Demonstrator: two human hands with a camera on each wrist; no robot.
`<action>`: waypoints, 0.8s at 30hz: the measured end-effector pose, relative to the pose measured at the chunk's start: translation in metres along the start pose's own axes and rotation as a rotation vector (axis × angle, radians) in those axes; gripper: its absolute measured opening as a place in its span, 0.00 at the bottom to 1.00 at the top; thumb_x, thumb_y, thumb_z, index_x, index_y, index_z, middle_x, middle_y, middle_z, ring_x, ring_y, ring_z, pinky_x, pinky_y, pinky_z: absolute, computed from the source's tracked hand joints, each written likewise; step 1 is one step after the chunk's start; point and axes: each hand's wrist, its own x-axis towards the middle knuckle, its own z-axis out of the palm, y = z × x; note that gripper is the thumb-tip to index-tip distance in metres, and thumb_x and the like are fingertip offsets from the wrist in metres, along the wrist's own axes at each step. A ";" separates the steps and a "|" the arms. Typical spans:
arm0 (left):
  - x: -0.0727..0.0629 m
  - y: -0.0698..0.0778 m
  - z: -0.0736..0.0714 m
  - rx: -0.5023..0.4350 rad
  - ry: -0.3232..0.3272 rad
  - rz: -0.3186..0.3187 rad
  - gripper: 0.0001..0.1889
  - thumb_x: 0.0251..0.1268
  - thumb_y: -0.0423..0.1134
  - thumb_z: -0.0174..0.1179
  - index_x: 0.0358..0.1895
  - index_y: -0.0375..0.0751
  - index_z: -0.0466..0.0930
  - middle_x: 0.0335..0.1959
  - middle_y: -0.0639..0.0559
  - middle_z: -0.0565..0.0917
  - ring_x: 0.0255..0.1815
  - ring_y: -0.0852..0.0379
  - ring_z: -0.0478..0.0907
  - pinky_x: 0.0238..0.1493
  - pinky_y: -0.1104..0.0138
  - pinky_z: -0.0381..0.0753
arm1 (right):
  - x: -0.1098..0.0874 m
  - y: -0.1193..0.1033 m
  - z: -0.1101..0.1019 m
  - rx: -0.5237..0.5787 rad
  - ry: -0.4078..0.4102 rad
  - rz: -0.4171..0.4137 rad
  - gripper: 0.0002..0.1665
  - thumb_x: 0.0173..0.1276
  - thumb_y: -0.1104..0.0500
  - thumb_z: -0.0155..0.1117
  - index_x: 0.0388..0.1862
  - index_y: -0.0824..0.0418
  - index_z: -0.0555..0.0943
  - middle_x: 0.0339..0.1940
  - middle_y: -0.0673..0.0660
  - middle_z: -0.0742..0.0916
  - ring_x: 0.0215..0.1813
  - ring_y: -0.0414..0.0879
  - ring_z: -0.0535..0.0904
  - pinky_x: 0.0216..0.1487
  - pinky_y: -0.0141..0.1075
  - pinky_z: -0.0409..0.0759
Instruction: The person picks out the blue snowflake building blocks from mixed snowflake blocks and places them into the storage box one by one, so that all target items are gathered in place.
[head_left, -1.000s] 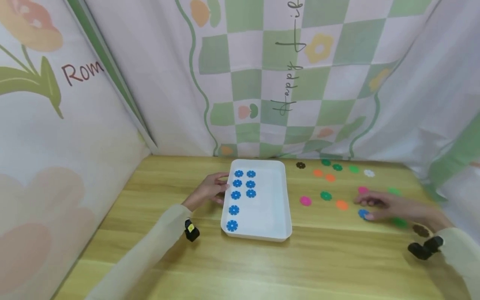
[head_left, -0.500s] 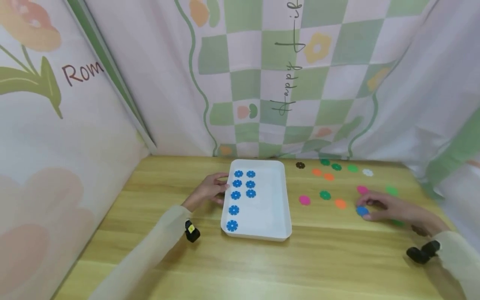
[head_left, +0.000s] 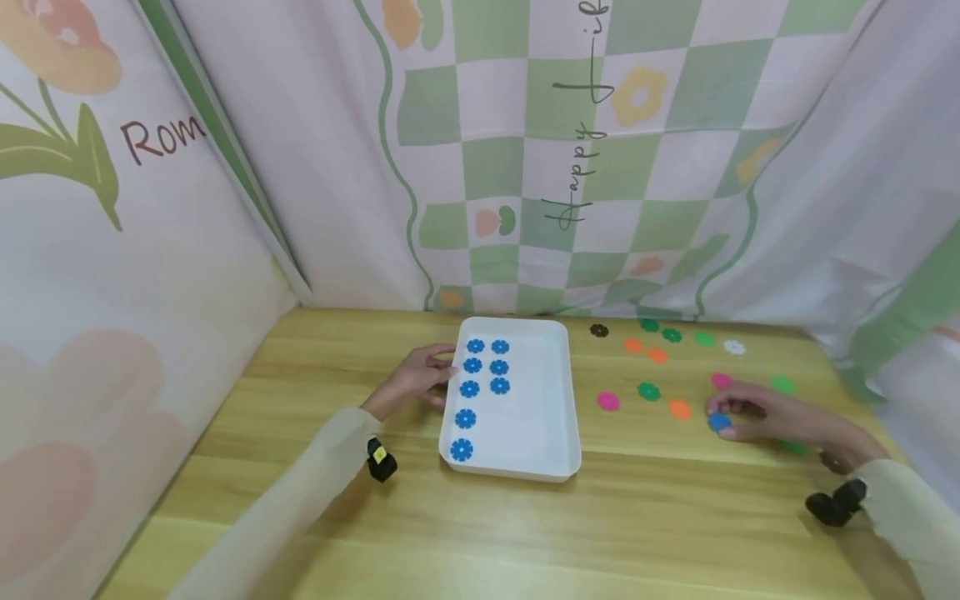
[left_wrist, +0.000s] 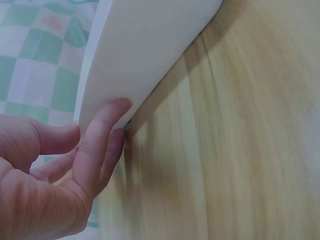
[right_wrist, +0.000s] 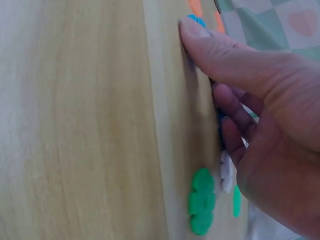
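Observation:
In the head view, my right hand (head_left: 776, 415) pinches a blue flower-shaped disc (head_left: 718, 422) between thumb and fingers, low over the table. The right wrist view shows only a sliver of this blue disc (right_wrist: 196, 20) past the thumb tip. My left hand (head_left: 414, 377) is at the left side of a shallow white tray (head_left: 543, 433). In the left wrist view its thumb is at the rim and its fingers (left_wrist: 102, 125) rest against the tray's outer wall (left_wrist: 145, 45). Blue discs (head_left: 465, 418) lie in the tray in two columns, the left one longer.
Right of the tray, loose discs lie on the wooden table (head_left: 510, 542): pink (head_left: 608, 402), orange (head_left: 680, 409), dark green (head_left: 648, 392), white (head_left: 734, 347), brown (head_left: 598, 331) and light green (head_left: 783, 384). A checked curtain (head_left: 555, 183) hangs behind the table.
My right thumb and fingers have closed on the blue disc. Hand and disc have shifted slightly left. My left hand stays at the tray, and the discs inside keep their arrangement.

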 end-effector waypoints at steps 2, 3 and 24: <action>-0.001 0.000 -0.001 -0.004 0.002 0.000 0.29 0.80 0.34 0.57 0.80 0.45 0.65 0.73 0.32 0.73 0.62 0.38 0.82 0.41 0.60 0.94 | 0.002 -0.002 0.000 -0.014 0.000 -0.049 0.16 0.68 0.71 0.70 0.53 0.60 0.82 0.50 0.48 0.85 0.56 0.27 0.77 0.56 0.17 0.73; -0.001 0.001 -0.001 -0.005 0.002 0.000 0.29 0.80 0.34 0.57 0.80 0.45 0.65 0.73 0.32 0.73 0.62 0.37 0.82 0.41 0.60 0.94 | 0.003 -0.002 0.000 -0.018 0.000 -0.084 0.17 0.68 0.72 0.70 0.53 0.60 0.82 0.49 0.48 0.85 0.54 0.29 0.78 0.54 0.18 0.75; -0.003 0.002 0.002 0.028 0.021 -0.007 0.27 0.81 0.35 0.56 0.80 0.45 0.66 0.72 0.32 0.74 0.63 0.39 0.81 0.41 0.61 0.93 | 0.010 -0.024 -0.011 -0.122 -0.030 -0.078 0.09 0.65 0.72 0.72 0.40 0.62 0.85 0.35 0.46 0.88 0.40 0.32 0.82 0.39 0.27 0.83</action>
